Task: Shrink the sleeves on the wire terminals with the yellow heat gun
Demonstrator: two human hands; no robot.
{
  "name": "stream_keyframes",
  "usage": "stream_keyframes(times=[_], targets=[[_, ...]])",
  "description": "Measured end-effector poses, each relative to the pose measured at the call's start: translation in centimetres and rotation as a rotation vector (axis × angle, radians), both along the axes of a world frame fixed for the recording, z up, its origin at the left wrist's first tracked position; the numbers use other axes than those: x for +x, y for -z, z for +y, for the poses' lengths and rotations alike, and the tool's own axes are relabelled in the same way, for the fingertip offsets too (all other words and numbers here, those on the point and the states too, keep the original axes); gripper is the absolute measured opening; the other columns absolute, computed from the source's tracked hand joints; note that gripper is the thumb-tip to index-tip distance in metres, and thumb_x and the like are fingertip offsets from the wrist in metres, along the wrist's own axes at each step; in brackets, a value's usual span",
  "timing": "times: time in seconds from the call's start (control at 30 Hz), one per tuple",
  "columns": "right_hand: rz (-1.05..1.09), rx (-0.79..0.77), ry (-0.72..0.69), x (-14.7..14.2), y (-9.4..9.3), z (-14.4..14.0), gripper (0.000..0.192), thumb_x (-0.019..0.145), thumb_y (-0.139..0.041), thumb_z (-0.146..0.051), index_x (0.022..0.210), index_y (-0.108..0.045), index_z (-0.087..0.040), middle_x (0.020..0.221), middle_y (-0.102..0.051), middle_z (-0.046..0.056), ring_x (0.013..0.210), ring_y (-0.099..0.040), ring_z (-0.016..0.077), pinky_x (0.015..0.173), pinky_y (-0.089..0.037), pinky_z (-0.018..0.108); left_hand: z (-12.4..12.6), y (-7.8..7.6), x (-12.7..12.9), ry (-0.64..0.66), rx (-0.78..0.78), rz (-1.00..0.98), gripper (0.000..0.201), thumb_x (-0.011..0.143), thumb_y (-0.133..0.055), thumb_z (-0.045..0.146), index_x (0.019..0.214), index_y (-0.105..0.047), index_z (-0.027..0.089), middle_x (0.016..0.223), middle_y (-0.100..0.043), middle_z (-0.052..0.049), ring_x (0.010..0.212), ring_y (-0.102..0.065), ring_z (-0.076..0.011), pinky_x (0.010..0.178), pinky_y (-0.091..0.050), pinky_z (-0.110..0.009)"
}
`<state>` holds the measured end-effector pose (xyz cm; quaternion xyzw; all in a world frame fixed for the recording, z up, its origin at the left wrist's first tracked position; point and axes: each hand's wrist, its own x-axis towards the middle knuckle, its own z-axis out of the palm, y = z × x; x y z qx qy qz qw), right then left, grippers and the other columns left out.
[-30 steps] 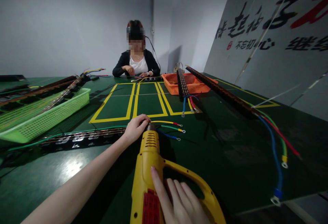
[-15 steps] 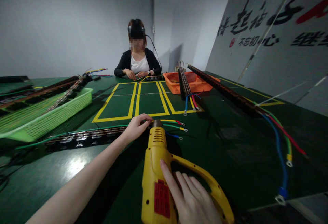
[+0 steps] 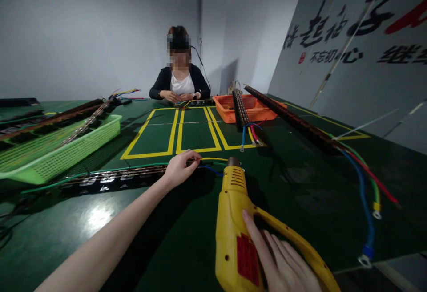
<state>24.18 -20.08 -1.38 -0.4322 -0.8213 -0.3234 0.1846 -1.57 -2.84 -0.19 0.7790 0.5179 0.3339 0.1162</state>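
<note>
Head view: right hand (image 3: 280, 267) gripping heat gun (image 3: 233, 221) shifted rightward; left hand (image 3: 180, 167) pinches wires (image 3: 208, 164).

On the tabletop (image 3: 300, 185), the terminal strip (image 3: 110, 177) lies left, its wires (image 3: 208, 162) under the left hand (image 3: 180, 167). The heat gun (image 3: 235, 221) sits right of them (in the right hand (image 3: 283, 265)). A mesh basket (image 3: 60, 149) lies far left; a tray (image 3: 248, 107) lies far right.

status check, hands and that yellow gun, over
Left hand pinching wires at strip end. Right hand gripping heat gun, nozzle at wires. Nothing between.
</note>
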Motion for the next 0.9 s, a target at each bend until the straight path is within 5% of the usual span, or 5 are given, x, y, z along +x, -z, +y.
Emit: stream_keyframes(times=[0.4,0.73,0.9], targets=[[0.169,-0.097,-0.052,-2.8,-1.1,0.4,0.102,0.076,-0.026,-0.081,0.141,-0.025,-0.002,0.088,-0.066,0.007,0.075,-0.063,0.0151,0.067,-0.049,0.025,0.1,0.0,0.3,-0.065,-0.087,-0.192,0.037,0.09,-0.038,0.045,0.102,-0.062,0.02,0.094,-0.067,-0.001,0.086,-0.061,-0.0156,0.079,-0.046,-0.025],[0.26,-0.108,-0.116,-6.8,-0.1,1.3,0.11,0.068,-0.015,-0.089,0.139,-0.035,-0.008,0.08,-0.064,0.006,0.07,-0.061,0.0158,0.068,-0.046,0.027,0.1,0.0,0.4,-0.103,-0.08,-0.186,0.042,0.09,-0.034,0.05,0.097,-0.063,0.02,0.095,-0.068,-0.002,0.087,-0.061,-0.0169,0.08,-0.045,-0.026],[0.273,-0.019,-0.123,-6.9,0.0,1.5,0.104,0.075,0.004,-0.081,0.138,-0.036,-0.008,0.083,-0.065,0.008,0.073,-0.061,0.0153,0.071,-0.044,0.027,0.2,-0.1,0.3,-0.132,-0.108,-0.132,0.038,0.089,-0.037,0.047,0.101,-0.063,0.021,0.102,-0.067,-0.002,0.094,-0.06,-0.0183,0.084,-0.044,-0.028]])
